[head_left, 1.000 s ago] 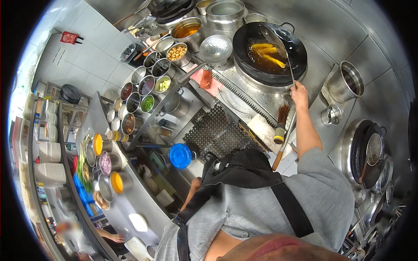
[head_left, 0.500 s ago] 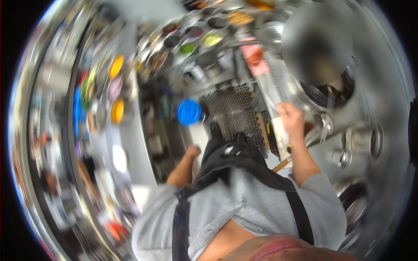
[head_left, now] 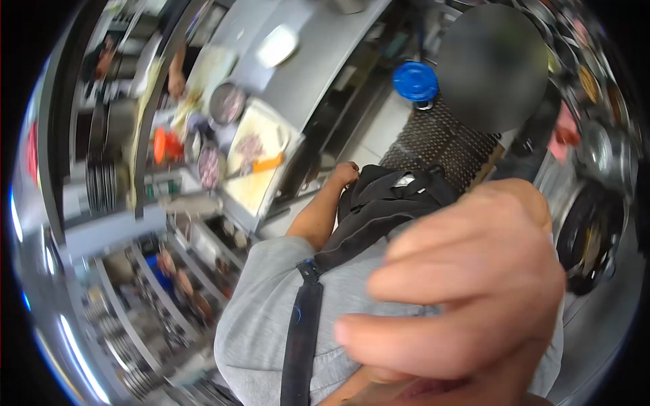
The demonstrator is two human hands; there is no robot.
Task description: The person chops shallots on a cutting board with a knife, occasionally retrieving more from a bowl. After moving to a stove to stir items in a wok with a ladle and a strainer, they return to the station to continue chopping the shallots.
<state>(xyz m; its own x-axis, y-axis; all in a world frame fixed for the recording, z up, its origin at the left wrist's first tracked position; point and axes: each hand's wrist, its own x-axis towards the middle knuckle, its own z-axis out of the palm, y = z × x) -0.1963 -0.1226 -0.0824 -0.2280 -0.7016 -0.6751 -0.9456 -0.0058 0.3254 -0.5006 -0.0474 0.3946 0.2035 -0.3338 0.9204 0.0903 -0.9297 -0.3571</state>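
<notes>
My right hand (head_left: 467, 277) is large and close to the camera, in front of my chest and chin. Its fingers are bent but apart, and nothing shows between them. Lower at my left side, my left hand (head_left: 347, 172) hangs beside the dark apron (head_left: 386, 196); its fingers are too small to make out. Left of it on the counter, a white cutting board (head_left: 250, 193) holds chopped pale pink food (head_left: 249, 145) and an orange-handled knife (head_left: 268, 162). Two metal bowls of similar food, one upper (head_left: 227, 103) and one lower (head_left: 211, 168), stand beside the board.
A round blue object (head_left: 415, 81) is near the perforated floor mat (head_left: 433, 142). A dark wok (head_left: 592, 233) sits at the right. Another person's hand (head_left: 177, 84) shows over the far counter. Stacked plates (head_left: 101, 186) and a white tray (head_left: 277, 45) are at the left.
The view has swung toward the left counter. My right hand has risen from beside the stove to close before my face. The cutting board and knife have come into clear view.
</notes>
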